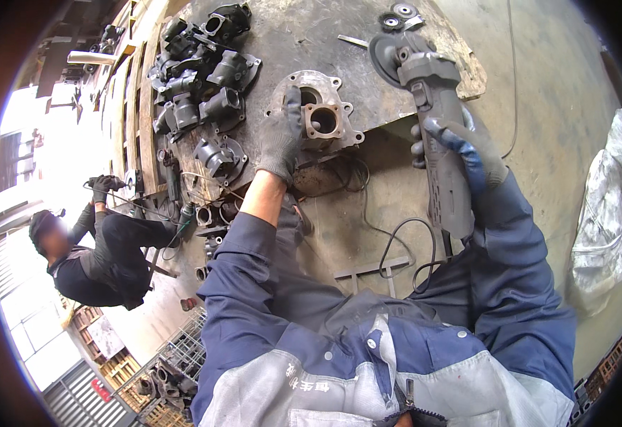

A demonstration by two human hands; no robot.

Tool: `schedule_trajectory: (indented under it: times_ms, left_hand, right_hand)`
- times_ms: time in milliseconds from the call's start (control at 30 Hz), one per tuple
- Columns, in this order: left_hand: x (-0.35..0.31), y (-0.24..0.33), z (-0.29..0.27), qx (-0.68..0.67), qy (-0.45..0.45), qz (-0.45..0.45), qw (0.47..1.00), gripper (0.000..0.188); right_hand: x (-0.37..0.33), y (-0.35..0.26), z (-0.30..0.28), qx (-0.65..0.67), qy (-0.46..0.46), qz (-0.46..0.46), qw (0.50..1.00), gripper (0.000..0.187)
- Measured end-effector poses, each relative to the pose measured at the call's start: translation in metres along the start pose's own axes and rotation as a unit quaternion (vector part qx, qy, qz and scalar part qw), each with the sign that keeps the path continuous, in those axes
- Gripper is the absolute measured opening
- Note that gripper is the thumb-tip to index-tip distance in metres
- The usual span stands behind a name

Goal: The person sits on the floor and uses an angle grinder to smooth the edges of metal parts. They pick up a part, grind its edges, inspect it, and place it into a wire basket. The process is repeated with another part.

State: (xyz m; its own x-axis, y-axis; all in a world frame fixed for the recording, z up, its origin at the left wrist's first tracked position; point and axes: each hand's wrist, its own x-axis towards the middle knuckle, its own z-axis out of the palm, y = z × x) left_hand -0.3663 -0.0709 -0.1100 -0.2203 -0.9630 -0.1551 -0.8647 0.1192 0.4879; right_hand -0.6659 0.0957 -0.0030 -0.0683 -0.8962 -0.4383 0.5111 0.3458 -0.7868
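Kinda grubby workshop: concrete floor (553, 107), wooden pallet slats (132, 117) off to the left, and a scuffed, stained surface (289, 35) with a heap of dark castings (200, 82) on its left side. A co-worker (104, 267) sits further left.

The metal casting (333, 129) is at the near edge of the surface, just right of that heap. It's dull grey-brown and rough-looking — a wide flange with holed lugs round the rim, plus a squarish collar with a round bore facing up and bolt holes at its corners.

Left hand (279, 139), in a dark knit glove, is on the casting's left side, one finger laid straight along the flange; can't tell how the other fingers sit. Right hand (471, 146), blue-and-grey glove, has its fingers wrapped snugly round the body of a dark angle grinder (435, 92) — its round disc (385, 60) is apart from the casting.
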Motion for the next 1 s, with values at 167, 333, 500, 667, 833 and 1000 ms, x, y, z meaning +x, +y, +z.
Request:
schedule_trajectory:
  times_ms: [167,333,500,667,833,1000]
  left_hand:
    - [-0.004,0.001,0.005,-0.022,-0.015,0.008,1.000,0.080]
    - [0.000,-0.029,0.008,-0.024,0.031,0.178,0.983,0.063]
    - [0.006,-0.038,0.008,-0.263,-0.073,-0.013,0.962,0.074]
    - [-0.002,-0.022,-0.002,-0.338,-0.072,-0.081,0.935,0.082]
    - [-0.004,-0.013,-0.014,-0.344,-0.122,-0.114,0.924,0.085]
    - [-0.012,-0.007,-0.017,-0.338,-0.077,-0.069,0.936,0.087]
  right_hand:
    - [-0.001,0.006,0.003,-0.062,-0.001,0.063,0.996,0.044]
    - [0.007,0.012,0.010,-0.140,-0.047,0.138,0.979,0.052]
    - [0.028,0.019,0.011,-0.124,-0.108,0.153,0.975,0.050]
    - [0.051,0.031,0.013,-0.171,-0.109,0.132,0.970,0.051]
    - [0.064,0.041,0.011,-0.189,-0.133,0.112,0.966,0.060]
    - [0.069,0.043,0.014,-0.233,-0.135,0.086,0.959,0.058]
